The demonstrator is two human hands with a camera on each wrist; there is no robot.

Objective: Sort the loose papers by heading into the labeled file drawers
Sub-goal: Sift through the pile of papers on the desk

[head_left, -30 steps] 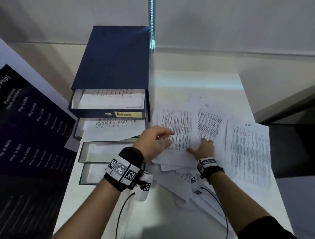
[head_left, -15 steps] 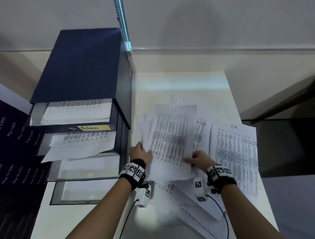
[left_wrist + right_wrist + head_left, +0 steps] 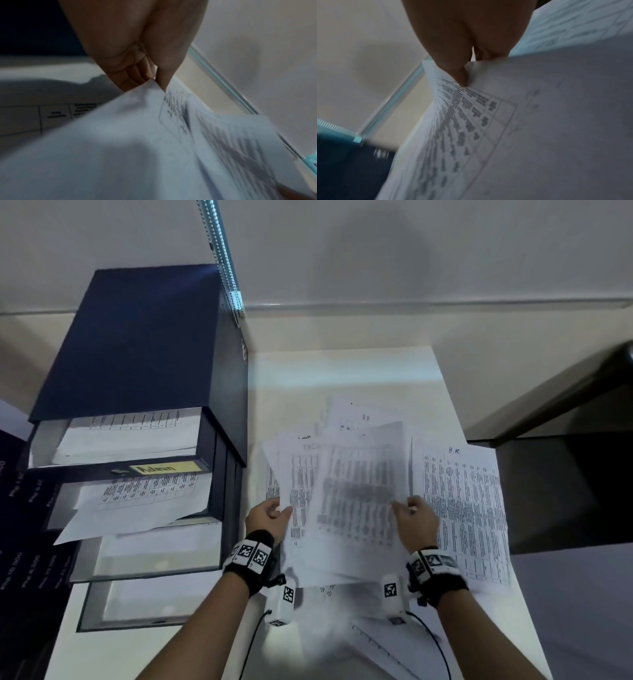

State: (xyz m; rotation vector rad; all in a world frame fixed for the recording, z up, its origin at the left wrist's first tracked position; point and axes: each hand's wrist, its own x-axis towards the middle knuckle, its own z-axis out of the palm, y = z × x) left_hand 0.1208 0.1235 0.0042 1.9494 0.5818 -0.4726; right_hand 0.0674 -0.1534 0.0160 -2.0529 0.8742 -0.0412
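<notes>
A bundle of printed sheets (image 3: 352, 501) is lifted off the white table (image 3: 342, 371) and held between both hands. My left hand (image 3: 270, 515) pinches its left edge (image 3: 150, 86), thumb on top. My right hand (image 3: 414, 515) pinches its right edge (image 3: 471, 75). More loose papers (image 3: 363, 419) lie fanned beneath. A single sheet headed "H.R." (image 3: 462, 508) lies flat to the right. The dark blue drawer unit (image 3: 137, 354) stands at the left with several drawers pulled out; the top one bears a yellow "Admin" label (image 3: 168, 468).
Papers lie in the upper drawers, one sheet (image 3: 137, 508) hanging over the second drawer's front. More sheets (image 3: 383, 642) lie near the table's front edge. A wall runs behind the table. A dark printed poster (image 3: 17, 542) is at the far left.
Both hands went from pressing on flat papers to pinching a bundle by its two side edges and raising it. The head view shifted right, so the drawer unit sits further left.
</notes>
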